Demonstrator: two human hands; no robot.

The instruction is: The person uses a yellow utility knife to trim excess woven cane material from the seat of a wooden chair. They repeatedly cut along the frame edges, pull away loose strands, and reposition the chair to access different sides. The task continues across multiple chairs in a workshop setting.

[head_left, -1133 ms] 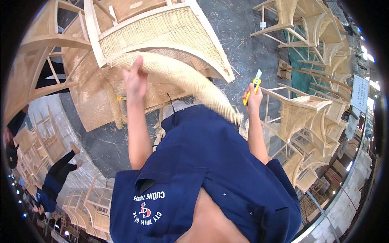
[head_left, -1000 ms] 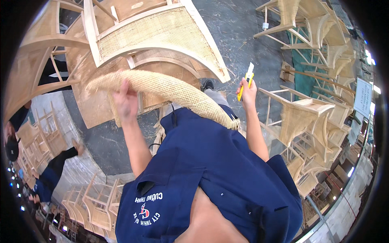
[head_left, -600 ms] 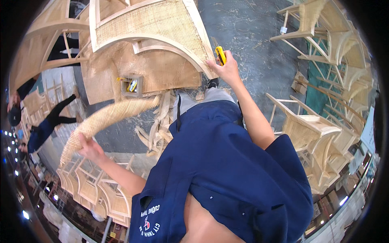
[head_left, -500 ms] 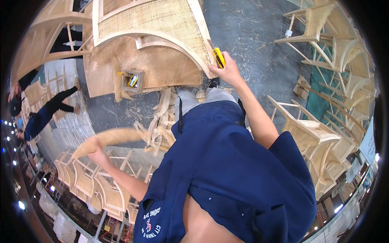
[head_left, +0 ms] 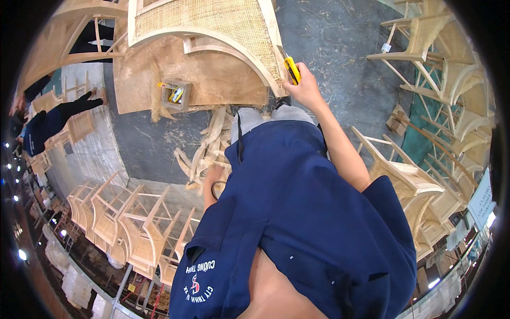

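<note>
roll of pale woven cane is now gone from left hand [head_left: 214, 173] and from view. this hand, blurred, stretches beside curled pale strips [head_left: 215, 127] around nine o'clock; its fingers i cannot tell. right hand [head_left: 307, 87] reaches to one o'clock, fingers wrapped around yellow utility knife [head_left: 291, 70] beside pale wooden cane-panel frame [head_left: 207, 18].

Right grip [head_left: 307, 87] on yellow cutter [head_left: 291, 70], beside cane-panelled wooden frame [head_left: 212, 22], blurred left grip [head_left: 213, 174] by pale strips [head_left: 214, 132]

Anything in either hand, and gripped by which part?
Right hand: yellow utility knife, by its handle. Left hand, at the pale strips: partly hidden, can't tell if it holds anything.
</note>
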